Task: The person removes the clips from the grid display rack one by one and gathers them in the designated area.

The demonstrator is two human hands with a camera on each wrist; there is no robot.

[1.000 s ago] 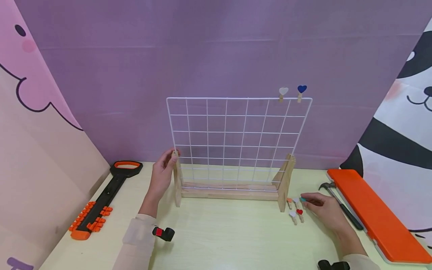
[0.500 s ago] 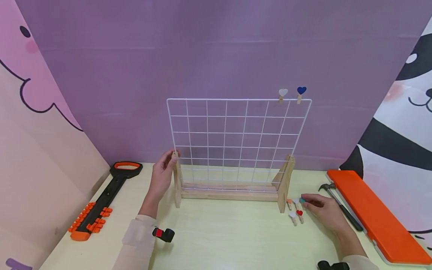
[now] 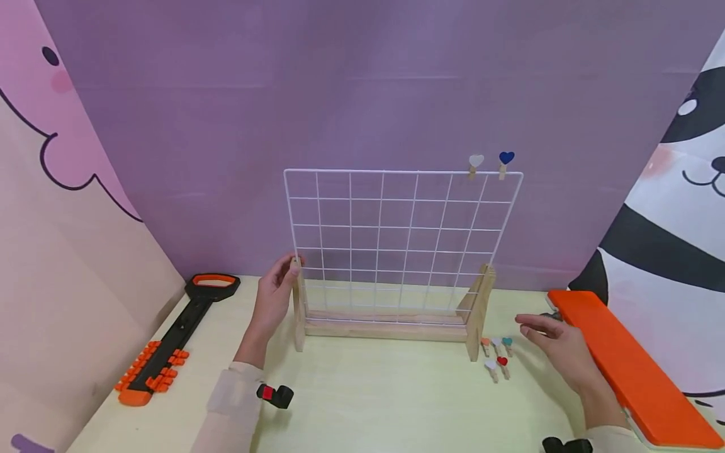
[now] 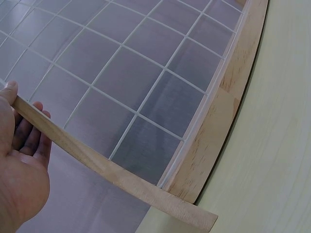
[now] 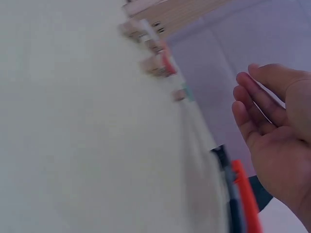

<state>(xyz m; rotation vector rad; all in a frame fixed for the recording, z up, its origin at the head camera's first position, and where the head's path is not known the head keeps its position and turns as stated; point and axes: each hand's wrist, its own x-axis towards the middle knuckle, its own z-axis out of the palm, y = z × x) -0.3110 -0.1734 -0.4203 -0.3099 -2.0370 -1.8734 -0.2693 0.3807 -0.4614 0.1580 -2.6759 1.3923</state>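
My left hand (image 3: 273,302) pinches the top of the left wooden upright (image 4: 121,179) of a stand, thumb on one side and fingers on the other. The stand (image 3: 385,331) carries a white wire grid (image 3: 403,171). Clipped on the grid's top bar, towards the right, are a clothespin with a white heart (image 3: 476,161) and one with a blue heart (image 3: 506,158). My right hand (image 3: 561,355) hovers with relaxed fingers and holds nothing. Left of it, several small heart clothespins lie on the table, among them a teal one (image 3: 507,341) and a red one (image 3: 502,362).
A long orange case (image 3: 634,365) lies at the right. Beside it a hammer (image 5: 221,155) is mostly hidden by my right hand in the head view. On the left lies a black tool (image 3: 187,324) with an orange-lined handle and small orange clips. A purple backdrop (image 3: 374,94) hangs behind.
My right hand has let go of the teal clothespin and drawn up and right, now covering most of the hammer. The left hand keeps its hold. The head view has shifted slightly.
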